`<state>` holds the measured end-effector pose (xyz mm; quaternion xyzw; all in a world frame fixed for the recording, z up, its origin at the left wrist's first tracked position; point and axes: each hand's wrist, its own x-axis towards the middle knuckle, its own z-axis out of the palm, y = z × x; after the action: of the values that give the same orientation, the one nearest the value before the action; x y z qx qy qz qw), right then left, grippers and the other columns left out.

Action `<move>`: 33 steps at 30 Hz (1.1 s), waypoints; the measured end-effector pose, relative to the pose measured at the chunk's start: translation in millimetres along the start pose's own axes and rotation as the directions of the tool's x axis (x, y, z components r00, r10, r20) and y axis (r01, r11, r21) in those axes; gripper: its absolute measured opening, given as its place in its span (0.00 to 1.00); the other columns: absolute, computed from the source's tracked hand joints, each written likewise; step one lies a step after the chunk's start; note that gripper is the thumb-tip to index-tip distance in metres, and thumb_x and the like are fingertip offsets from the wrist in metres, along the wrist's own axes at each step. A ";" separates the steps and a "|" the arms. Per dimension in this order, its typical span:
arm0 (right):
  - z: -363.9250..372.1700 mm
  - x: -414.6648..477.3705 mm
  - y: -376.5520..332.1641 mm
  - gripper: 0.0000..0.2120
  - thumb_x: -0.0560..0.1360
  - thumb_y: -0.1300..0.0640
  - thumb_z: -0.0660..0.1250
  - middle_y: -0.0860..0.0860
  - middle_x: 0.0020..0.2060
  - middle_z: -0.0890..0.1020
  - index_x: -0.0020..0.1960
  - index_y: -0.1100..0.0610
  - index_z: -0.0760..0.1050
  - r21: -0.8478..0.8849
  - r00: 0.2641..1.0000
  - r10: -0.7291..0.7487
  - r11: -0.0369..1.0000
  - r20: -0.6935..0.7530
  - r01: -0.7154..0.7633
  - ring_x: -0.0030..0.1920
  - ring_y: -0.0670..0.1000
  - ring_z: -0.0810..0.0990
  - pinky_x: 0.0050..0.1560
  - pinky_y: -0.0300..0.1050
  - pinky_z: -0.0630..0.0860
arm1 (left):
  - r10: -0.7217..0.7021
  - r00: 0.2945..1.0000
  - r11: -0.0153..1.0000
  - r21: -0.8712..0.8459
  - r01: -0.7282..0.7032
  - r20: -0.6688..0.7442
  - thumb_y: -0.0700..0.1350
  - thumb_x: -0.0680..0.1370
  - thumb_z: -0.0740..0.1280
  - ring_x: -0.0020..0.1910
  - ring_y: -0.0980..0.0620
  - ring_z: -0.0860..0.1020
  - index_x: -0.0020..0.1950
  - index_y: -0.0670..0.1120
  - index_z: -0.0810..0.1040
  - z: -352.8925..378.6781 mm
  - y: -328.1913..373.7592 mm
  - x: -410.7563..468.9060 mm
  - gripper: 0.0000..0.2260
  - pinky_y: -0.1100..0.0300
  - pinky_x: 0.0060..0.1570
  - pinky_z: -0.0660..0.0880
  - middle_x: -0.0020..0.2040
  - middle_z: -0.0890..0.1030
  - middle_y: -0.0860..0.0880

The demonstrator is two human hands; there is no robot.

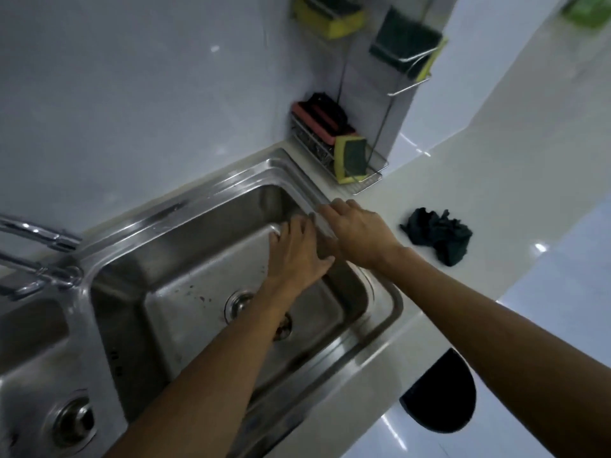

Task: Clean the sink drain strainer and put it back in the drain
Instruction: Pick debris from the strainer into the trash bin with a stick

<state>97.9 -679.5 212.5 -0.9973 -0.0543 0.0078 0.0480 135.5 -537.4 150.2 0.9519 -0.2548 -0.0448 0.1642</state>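
Note:
The steel sink (205, 196) has a round drain strainer (238, 305) seated in the floor of its right basin. My left forearm crosses over it and hides its right half; brown dirt shows at the drain's edge. My left hand (297, 249) hovers palm down over the basin's far right corner, fingers spread, holding nothing. My right hand (357, 233) reaches over the sink's right rim with fingers stretched out, and I see nothing in it. The two hands nearly touch.
A faucet (36, 233) juts in from the left. A second drain (72, 421) sits in the left basin. A wire rack with sponges (350, 160) stands behind the sink. A crumpled dark cloth (436, 236) lies on the white counter. More sponges (406, 41) hang on the wall.

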 end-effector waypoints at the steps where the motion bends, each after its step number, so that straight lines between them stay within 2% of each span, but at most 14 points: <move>1: -14.0 0.2 13.6 0.26 0.80 0.44 0.61 0.56 0.67 0.76 0.75 0.52 0.65 -0.030 0.999 0.011 0.999 -0.038 -0.012 0.63 0.58 0.77 0.53 0.53 0.82 | 0.025 0.999 1.000 -0.001 -0.025 -0.021 0.65 0.71 0.73 0.70 0.42 0.71 0.76 0.48 0.63 -7.3 13.4 11.6 0.41 0.42 0.65 0.69 0.72 0.71 0.43; 5: -42.5 1.4 73.0 0.25 0.79 0.51 0.68 0.57 0.63 0.78 0.73 0.55 0.67 -0.174 0.986 0.072 0.980 -0.153 -0.099 0.56 0.58 0.79 0.38 0.50 0.81 | 0.059 0.996 0.998 0.010 -0.059 -0.063 0.66 0.71 0.73 0.72 0.41 0.69 0.79 0.47 0.60 -17.0 54.9 47.0 0.44 0.42 0.67 0.68 0.75 0.67 0.42; 9: -35.4 10.3 118.6 0.30 0.80 0.50 0.69 0.57 0.61 0.77 0.78 0.49 0.62 -0.241 0.984 0.149 0.956 -0.098 -0.169 0.56 0.59 0.78 0.40 0.53 0.81 | 0.054 0.998 0.999 0.009 -0.053 -0.036 0.66 0.72 0.73 0.71 0.42 0.69 0.79 0.46 0.60 -5.1 72.2 66.8 0.43 0.43 0.69 0.68 0.76 0.66 0.42; 13: -12.0 27.3 144.5 0.32 0.81 0.47 0.66 0.56 0.59 0.76 0.81 0.43 0.55 -0.206 0.982 0.184 0.960 -0.043 -0.188 0.54 0.59 0.78 0.39 0.52 0.77 | 0.034 0.999 0.999 0.007 -0.034 -0.032 0.66 0.71 0.73 0.71 0.42 0.69 0.80 0.47 0.59 15.4 72.0 75.8 0.45 0.43 0.68 0.68 0.76 0.66 0.42; 19: 3.8 36.8 156.5 0.22 0.85 0.45 0.57 0.55 0.55 0.79 0.77 0.49 0.68 -0.210 0.992 0.098 0.971 -0.080 -0.113 0.52 0.59 0.78 0.36 0.52 0.79 | -0.002 1.000 1.000 -0.010 0.002 -0.004 0.67 0.69 0.74 0.72 0.42 0.68 0.80 0.49 0.57 32.0 66.3 82.7 0.48 0.44 0.68 0.67 0.76 0.66 0.42; 24: 2.6 39.7 155.2 0.19 0.84 0.44 0.58 0.53 0.55 0.80 0.71 0.50 0.74 -0.197 0.991 0.055 0.977 -0.119 -0.078 0.50 0.58 0.78 0.36 0.51 0.80 | 0.007 1.000 1.000 0.010 -0.008 0.009 0.68 0.70 0.73 0.72 0.41 0.68 0.81 0.47 0.58 29.6 68.8 81.3 0.47 0.43 0.68 0.67 0.76 0.65 0.41; 33: 3.2 44.5 138.1 0.18 0.82 0.41 0.60 0.54 0.54 0.81 0.64 0.52 0.76 -0.203 0.986 0.027 0.977 -0.162 -0.061 0.49 0.58 0.80 0.33 0.46 0.74 | 0.028 0.999 0.999 0.014 -0.029 0.024 0.67 0.72 0.72 0.73 0.42 0.68 0.81 0.47 0.59 21.4 63.8 58.1 0.45 0.43 0.69 0.67 0.76 0.66 0.42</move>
<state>156.8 -811.0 195.5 -0.9953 -0.0287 -0.0761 -0.0522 152.3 -624.7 151.4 0.9488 -0.2706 -0.0520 0.1548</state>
